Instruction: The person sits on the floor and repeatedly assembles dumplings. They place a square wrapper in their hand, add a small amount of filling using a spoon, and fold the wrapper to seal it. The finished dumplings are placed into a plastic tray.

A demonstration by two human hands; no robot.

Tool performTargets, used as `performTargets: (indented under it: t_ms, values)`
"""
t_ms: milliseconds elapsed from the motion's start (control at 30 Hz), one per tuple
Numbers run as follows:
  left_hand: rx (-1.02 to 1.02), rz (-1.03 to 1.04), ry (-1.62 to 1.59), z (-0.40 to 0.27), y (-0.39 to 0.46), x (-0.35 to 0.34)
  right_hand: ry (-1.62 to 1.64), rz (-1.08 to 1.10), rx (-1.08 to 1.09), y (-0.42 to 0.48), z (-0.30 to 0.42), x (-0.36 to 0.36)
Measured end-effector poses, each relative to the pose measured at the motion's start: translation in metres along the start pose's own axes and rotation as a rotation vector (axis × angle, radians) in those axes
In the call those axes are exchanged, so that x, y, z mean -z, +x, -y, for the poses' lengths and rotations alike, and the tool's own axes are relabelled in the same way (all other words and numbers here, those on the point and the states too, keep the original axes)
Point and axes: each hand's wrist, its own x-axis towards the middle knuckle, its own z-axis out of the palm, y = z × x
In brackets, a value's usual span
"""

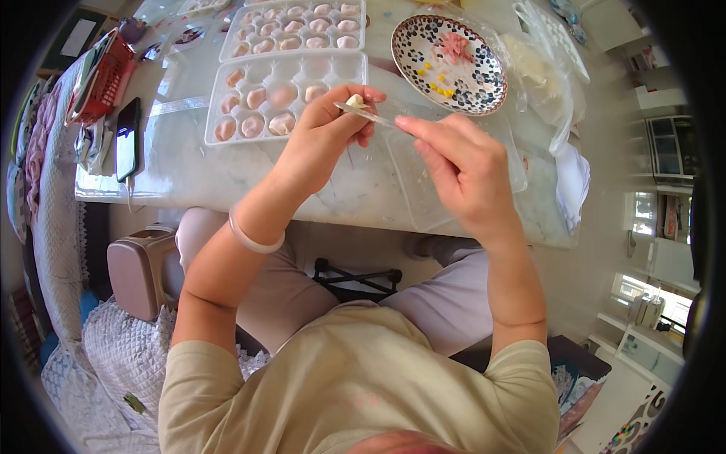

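Observation:
My left hand (326, 125) is raised over the right part of the near plastic dumpling tray (286, 74), holding a small pale dumpling (355, 101) in its curled fingers. Much of that dumpling is hidden. In my right hand (468, 164) is a thin, flat utensil (368, 115), possibly a knife handle or filling spatula, whose tip reaches the dumpling. The near tray holds several pinkish dumplings (251, 126) in its round cups, while some back cups hold none. To the right, a flower-patterned plate (482, 96) carries pink minced meat (455, 47) and yellow corn kernels (442, 91).
A fuller dumpling tray (292, 28) adjoins the near one. A clear plastic lid (420, 193) lies under my right hand. Plastic bags (533, 68) and white paper (572, 184) line the table's right side. A phone (128, 139) and red basket (99, 79) are left.

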Motion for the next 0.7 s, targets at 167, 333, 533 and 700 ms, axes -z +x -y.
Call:
performTargets:
  t_ms: [167, 333, 533, 700]
  values:
    - [-0.004, 0.082, -0.12, -0.004, -0.005, -0.006, 0.001, 0.011, -0.068, 0.001, -0.008, -0.005]
    - [0.057, 0.195, -0.026, -0.01, -0.004, 0.004, -0.009, 0.046, -0.096, 0.0, -0.014, 0.0]
    - [0.147, 0.191, 0.104, -0.015, 0.001, 0.008, -0.022, 0.047, -0.136, -0.003, -0.015, 0.001]
    - [0.127, 0.162, 0.164, -0.011, 0.003, 0.017, -0.023, 0.014, -0.151, -0.002, -0.014, 0.006]
